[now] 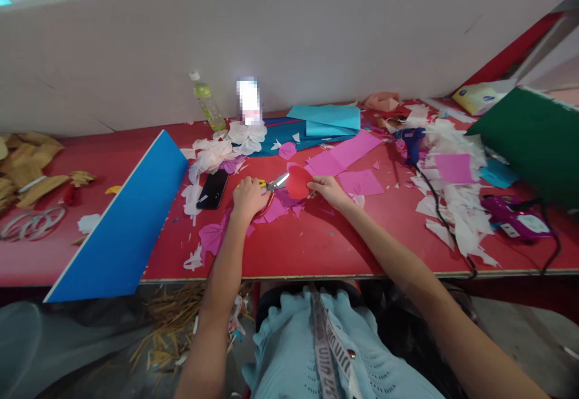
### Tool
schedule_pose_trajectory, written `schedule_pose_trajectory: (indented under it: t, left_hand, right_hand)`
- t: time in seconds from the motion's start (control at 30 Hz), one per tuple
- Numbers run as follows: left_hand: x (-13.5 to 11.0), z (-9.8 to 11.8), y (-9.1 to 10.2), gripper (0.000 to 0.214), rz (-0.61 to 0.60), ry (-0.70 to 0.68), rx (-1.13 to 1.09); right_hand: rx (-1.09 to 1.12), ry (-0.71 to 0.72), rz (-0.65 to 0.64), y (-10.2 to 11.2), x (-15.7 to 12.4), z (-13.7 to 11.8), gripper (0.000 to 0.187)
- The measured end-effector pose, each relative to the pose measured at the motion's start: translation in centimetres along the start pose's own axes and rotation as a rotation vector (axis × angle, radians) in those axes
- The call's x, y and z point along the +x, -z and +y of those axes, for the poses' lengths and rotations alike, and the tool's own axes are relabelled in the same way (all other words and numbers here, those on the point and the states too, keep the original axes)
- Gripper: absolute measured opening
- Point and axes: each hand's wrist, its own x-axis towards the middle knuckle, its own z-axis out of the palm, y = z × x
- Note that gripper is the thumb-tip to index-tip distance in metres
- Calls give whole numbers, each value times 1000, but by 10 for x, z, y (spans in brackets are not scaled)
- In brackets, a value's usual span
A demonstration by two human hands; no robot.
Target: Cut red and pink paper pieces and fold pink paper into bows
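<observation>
My left hand (250,198) is closed around the handles of a pair of scissors (278,182), whose silver blades point right and are parted. One yellow and one orange-red handle part show beside my fingers. Between finger and thumb, my right hand (329,190) pinches the right edge of a rounded red paper piece (299,182). The blade tips lie close to its left edge; whether they touch it I cannot tell. Crumpled magenta paper (277,207) lies on the table under and around the scissors. A dark phone (212,189) rests just left of my left hand.
On the red table (307,245) stand a blue board (131,224), a drink bottle (208,102) and a lit, blurred screen (249,101). Folded turquoise paper (332,120) lies behind. Rightward are a blue glue gun (412,144), white scraps (465,218), a purple device (518,218) and black cords.
</observation>
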Motion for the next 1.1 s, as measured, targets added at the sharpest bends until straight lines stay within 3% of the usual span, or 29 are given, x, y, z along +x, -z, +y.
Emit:
schedule_pose_trajectory:
  t: [0.23,0.47,0.73,0.9,1.1]
  left_hand:
    - [3,-12,4,51,-180,-34,50]
    - [7,-15,-1,59,-124,-21,18]
    - [14,-21,-9,50,-189,46,-221]
    - [16,-23,-4,53,-150,97,-391]
    - [14,-15,-1,32,-47,44,-738]
  right_hand:
    - [140,58,148,4,4,3,20]
    - [120,39,179,6,5,3,23]
    - [118,44,173,9,6,3,21]
    - [127,60,168,10,6,3,20]
    - [30,53,138,10,5,1,23]
